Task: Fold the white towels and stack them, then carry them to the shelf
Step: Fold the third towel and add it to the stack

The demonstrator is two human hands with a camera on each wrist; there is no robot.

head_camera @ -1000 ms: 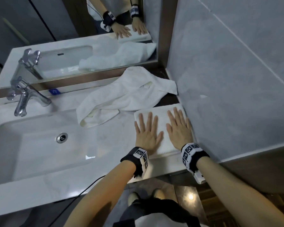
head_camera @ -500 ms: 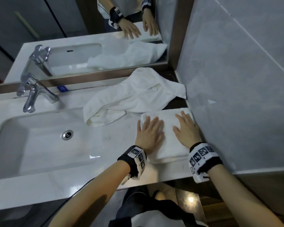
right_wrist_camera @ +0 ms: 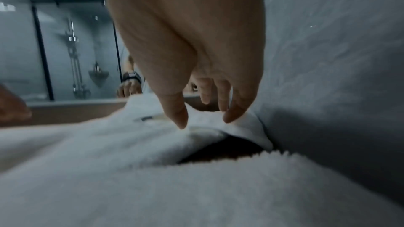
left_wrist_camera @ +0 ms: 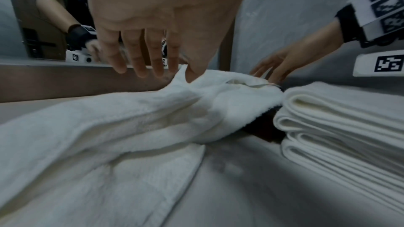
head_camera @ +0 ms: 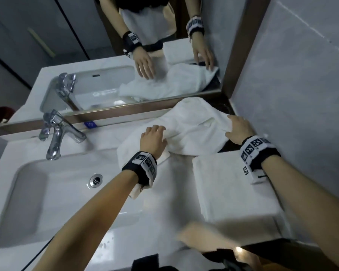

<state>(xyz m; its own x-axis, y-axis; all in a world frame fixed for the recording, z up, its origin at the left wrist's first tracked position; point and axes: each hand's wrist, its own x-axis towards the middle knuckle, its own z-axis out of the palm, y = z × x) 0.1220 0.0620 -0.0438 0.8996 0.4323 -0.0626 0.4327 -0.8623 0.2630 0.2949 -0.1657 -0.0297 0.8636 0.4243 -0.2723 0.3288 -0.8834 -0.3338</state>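
Note:
A crumpled white towel [head_camera: 194,132] [left_wrist_camera: 131,118] lies on the counter against the mirror's frame. My left hand [head_camera: 153,137] [left_wrist_camera: 166,75] rests on its left part with the fingers nearly straight and the thumb touching a ridge of cloth. At the towel's right corner by the wall, my right hand [head_camera: 237,130] [right_wrist_camera: 205,118] comes down with thumb and fingertips touching the cloth, a gap still between them. A folded white towel [head_camera: 233,188] [left_wrist_camera: 338,118] sits nearer me at the counter's right end, with neither hand on it.
The white sink basin [head_camera: 47,192] and chrome faucet [head_camera: 57,133] fill the counter's left side. A mirror [head_camera: 106,65] runs along the back. The grey tiled wall [head_camera: 292,94] closes the right side close to both towels.
Both hands have left the folded towel, where they lay flat, and moved forward onto the crumpled towel. The head view has tilted closer to the counter.

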